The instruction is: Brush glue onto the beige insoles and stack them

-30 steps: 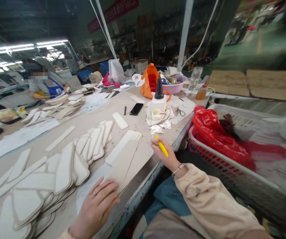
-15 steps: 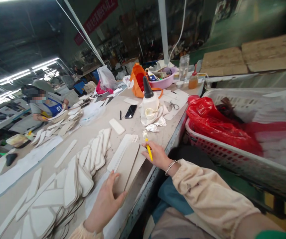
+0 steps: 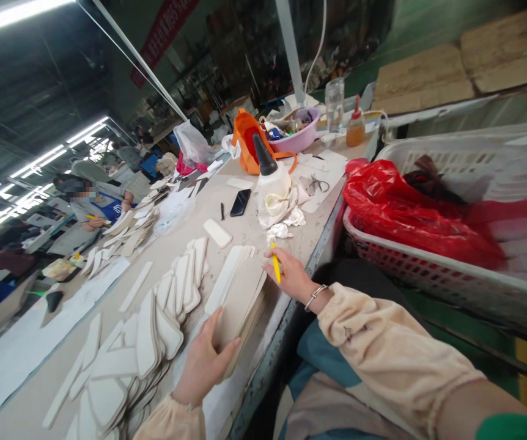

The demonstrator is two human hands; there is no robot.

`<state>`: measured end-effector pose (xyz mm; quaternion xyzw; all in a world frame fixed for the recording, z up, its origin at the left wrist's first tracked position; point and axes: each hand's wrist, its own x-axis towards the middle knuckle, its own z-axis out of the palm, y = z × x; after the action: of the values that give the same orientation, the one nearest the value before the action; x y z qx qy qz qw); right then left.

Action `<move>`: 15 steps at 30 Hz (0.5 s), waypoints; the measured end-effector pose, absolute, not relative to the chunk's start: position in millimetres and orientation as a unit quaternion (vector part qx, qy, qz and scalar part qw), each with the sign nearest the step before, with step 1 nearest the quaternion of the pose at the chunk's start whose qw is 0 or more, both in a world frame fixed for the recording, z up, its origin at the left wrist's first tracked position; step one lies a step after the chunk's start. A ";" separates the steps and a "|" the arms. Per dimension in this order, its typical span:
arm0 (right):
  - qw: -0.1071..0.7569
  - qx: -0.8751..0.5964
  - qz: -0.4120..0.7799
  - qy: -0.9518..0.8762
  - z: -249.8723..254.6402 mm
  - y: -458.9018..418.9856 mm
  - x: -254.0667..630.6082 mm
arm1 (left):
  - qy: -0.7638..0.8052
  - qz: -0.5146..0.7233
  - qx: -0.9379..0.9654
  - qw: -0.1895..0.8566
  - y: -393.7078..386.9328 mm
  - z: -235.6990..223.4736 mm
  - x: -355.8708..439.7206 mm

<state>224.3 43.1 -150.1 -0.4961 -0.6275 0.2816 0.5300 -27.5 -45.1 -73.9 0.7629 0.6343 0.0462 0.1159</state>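
My right hand (image 3: pixel 289 272) pinches a brush with a yellow handle (image 3: pixel 276 267), its pale tip pointing away from me. It is at the far right corner of a stack of long beige board pieces (image 3: pixel 238 299). My left hand (image 3: pixel 205 359) rests on the near end of that stack, thumb and fingers spread apart. Several white-edged strips (image 3: pixel 227 275) fan out at the stack's left side. Beyond the brush, a white bottle with a black cone cap (image 3: pixel 273 183) stands among crumpled, whitish scraps (image 3: pixel 279 231).
Loose heaps of cut white pieces (image 3: pixel 147 330) cover the table's left. A phone (image 3: pixel 240 202), scissors (image 3: pixel 317 185), an orange bag (image 3: pixel 247 143) and a purple basin (image 3: pixel 298 139) lie farther back. A white basket (image 3: pixel 428 269) with red plastic stands right. Across the table sits a co-worker (image 3: pixel 103 201).
The view has shifted slightly. The stack's layered right side now shows under my left hand, where two offset boards were seen before. The brush stays in my right hand.
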 end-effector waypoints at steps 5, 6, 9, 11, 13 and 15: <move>0.535 -0.505 0.290 -0.612 -149.0 41.6 228.4 | 0.636 0.036 0.759 0.136 -43.3 -69.7 -31.4; 0.535 -0.505 0.291 -0.612 -148.8 41.0 228.6 | 0.635 0.038 0.759 0.137 -43.5 -69.4 -31.9; 0.535 -0.506 0.288 -0.612 -148.7 40.0 229.2 | 0.634 0.058 0.759 0.137 -44.7 -69.3 -33.3; 0.533 -0.509 0.287 -0.613 -149.1 39.9 229.7 | 0.631 0.079 0.760 0.132 -45.0 -70.3 -35.1; 0.532 -0.509 0.287 -0.613 -149.6 40.0 230.2 | 0.621 0.105 0.768 0.117 -44.2 -72.0 -38.3; 0.535 -0.505 0.286 -0.614 -149.7 40.0 230.6 | 0.609 0.136 0.776 0.095 -41.8 -72.6 -43.0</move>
<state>230.6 40.0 -149.7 -0.5046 -0.6142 0.2857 0.5352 -43.0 -41.8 -72.6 0.7756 0.6089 0.1365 0.0951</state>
